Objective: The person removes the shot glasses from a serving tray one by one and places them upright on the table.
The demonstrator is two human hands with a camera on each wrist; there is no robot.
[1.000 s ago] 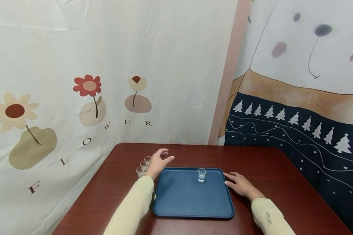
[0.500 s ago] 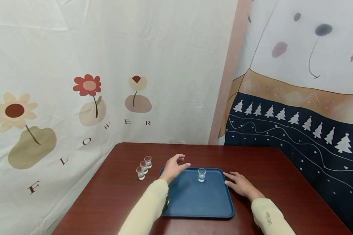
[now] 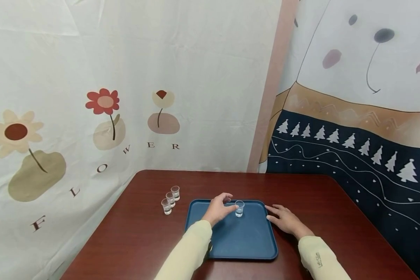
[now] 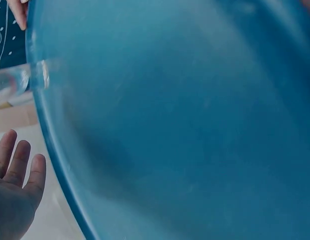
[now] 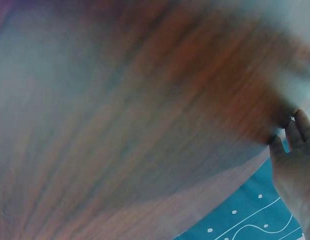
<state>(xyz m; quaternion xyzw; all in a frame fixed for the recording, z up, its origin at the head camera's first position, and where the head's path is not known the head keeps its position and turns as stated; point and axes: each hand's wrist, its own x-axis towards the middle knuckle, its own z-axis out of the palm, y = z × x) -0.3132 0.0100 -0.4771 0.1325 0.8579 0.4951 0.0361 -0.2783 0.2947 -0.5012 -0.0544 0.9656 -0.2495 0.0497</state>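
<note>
A small clear shot glass (image 3: 239, 212) with clear liquid stands upright near the far edge of the blue tray (image 3: 244, 243). My left hand (image 3: 217, 210) hovers over the tray just left of this glass, thumb tip overlapping its rim in the head view. In the left wrist view a gap shows between the spread fingers of the left hand (image 4: 17, 192) and the glass (image 4: 12, 84). My right hand (image 3: 286, 221) lies at the tray's right edge, fingers extended and fingertips right at the rim. Its fingers also show, relaxed, in the right wrist view.
Three more shot glasses stand in a slanted row left of the tray: a near one (image 3: 166, 207), a middle one (image 3: 170, 199) and a far one (image 3: 175, 193). All sit on the reddish-brown table (image 3: 126, 233). Printed curtains hang behind it.
From beside the row of glasses, my left hand has swung right across the tray to the lone glass, uncovering the row. The right hand and the glasses have stayed put.
</note>
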